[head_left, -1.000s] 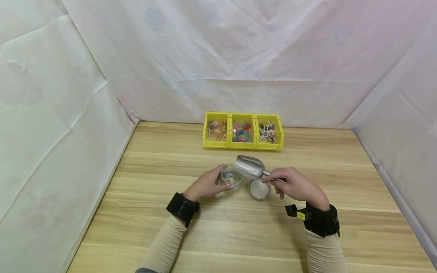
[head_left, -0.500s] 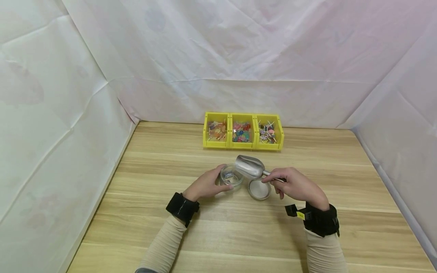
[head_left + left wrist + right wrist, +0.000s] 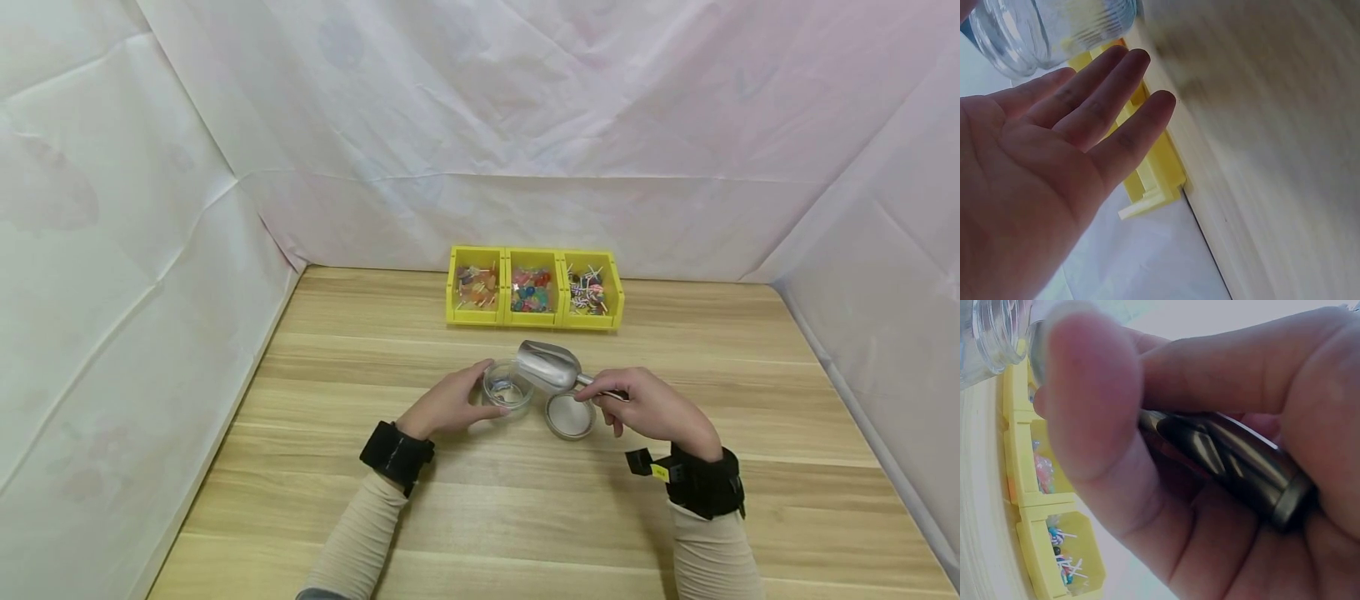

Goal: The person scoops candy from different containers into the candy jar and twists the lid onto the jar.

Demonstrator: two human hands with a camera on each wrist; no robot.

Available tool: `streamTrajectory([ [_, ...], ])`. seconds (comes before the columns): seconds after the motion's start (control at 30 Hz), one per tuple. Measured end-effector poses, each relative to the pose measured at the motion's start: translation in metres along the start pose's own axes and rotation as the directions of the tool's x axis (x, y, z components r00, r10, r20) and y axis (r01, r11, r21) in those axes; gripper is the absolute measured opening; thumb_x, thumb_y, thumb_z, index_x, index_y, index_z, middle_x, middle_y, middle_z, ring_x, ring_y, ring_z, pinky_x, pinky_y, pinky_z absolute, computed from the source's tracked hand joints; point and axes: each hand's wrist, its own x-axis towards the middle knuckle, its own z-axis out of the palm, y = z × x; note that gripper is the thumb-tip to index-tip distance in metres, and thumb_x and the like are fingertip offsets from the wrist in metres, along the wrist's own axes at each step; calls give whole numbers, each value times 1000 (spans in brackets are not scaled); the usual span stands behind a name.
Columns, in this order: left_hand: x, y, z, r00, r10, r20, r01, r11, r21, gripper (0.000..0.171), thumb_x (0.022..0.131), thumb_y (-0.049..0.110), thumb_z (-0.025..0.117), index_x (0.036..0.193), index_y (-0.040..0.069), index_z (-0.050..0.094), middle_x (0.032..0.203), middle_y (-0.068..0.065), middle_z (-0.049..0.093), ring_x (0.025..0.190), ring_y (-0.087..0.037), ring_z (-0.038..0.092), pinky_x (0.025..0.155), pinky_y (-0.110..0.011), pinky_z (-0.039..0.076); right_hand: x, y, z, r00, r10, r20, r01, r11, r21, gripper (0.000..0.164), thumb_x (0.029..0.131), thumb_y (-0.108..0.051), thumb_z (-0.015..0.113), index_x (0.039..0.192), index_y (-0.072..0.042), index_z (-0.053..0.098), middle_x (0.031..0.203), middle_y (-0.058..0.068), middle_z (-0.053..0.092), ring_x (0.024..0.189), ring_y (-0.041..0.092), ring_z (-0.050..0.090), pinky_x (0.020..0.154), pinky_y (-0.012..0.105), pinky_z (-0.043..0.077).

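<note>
A clear glass jar (image 3: 519, 408) stands mouth-up near the middle of the table, with something small and hard to make out inside. My left hand (image 3: 444, 405) is beside it, thumb and fingers spread around its left side; in the left wrist view the fingers (image 3: 1138, 128) are nearly straight beside the glass. A metal scoop (image 3: 551, 367) is held in my right hand (image 3: 648, 406), its bowl tilted over the jar's right rim. My fingers wrap its dark handle (image 3: 1229, 465) in the right wrist view. Under the scoop lies a round jar lid (image 3: 570, 418), pale inside facing up.
Behind the jar, three joined yellow bins (image 3: 532, 320) stand near the back wall. The left bin (image 3: 475, 317) and right bin (image 3: 596, 321) hold lollipops; colourful sweets (image 3: 531, 292) fill the middle one. White cloth (image 3: 480, 108) encloses the wooden table (image 3: 525, 517).
My left hand has shifted slightly left, its thumb drawing back along the jar. My right hand and the scoop have stayed in place.
</note>
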Motion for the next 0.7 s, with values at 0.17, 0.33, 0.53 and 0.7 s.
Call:
streamTrajectory([
  [0.17, -2, -1, -5, 1000, -4, -8, 4, 1000, -21, 91, 84, 55, 73, 154, 11, 34, 144, -13, 53, 135, -28, 47, 114, -45, 38, 1, -1, 0, 1000, 1, 4, -1, 1000, 7, 29, 95, 7, 54, 114, -6, 73, 82, 5, 62, 56, 14, 60, 53, 27, 52],
  [0.33, -4, -3, -8, 1000, -22, -3, 22, 999, -29, 91, 85, 56, 71, 155, 12, 33, 145, -15, 51, 135, -29, 48, 113, -46, 39, 1, 1, 0, 1000, 3, 7, -3, 1000, 6, 28, 95, 6, 55, 114, -6, 73, 81, 3, 61, 56, 14, 60, 52, 27, 52],
  [0.53, -5, -4, -11, 999, -32, -4, 31, 999, -40, 89, 85, 54, 72, 154, 12, 34, 147, -17, 49, 136, -31, 47, 111, -48, 40, 2, 2, 1, 1000, 0, 1, 0, 1000, -6, 27, 97, 4, 55, 113, -8, 73, 85, 2, 64, 55, 14, 61, 51, 28, 52],
  [0.7, -5, -5, -14, 999, -42, -9, 41, 998, -54, 88, 85, 51, 74, 153, 10, 35, 148, -17, 48, 135, -31, 47, 111, -47, 40, 2, 3, 2, 1000, -5, -2, 5, 1000, -11, 28, 97, 5, 55, 113, -9, 74, 84, 3, 64, 55, 13, 61, 51, 28, 52],
])
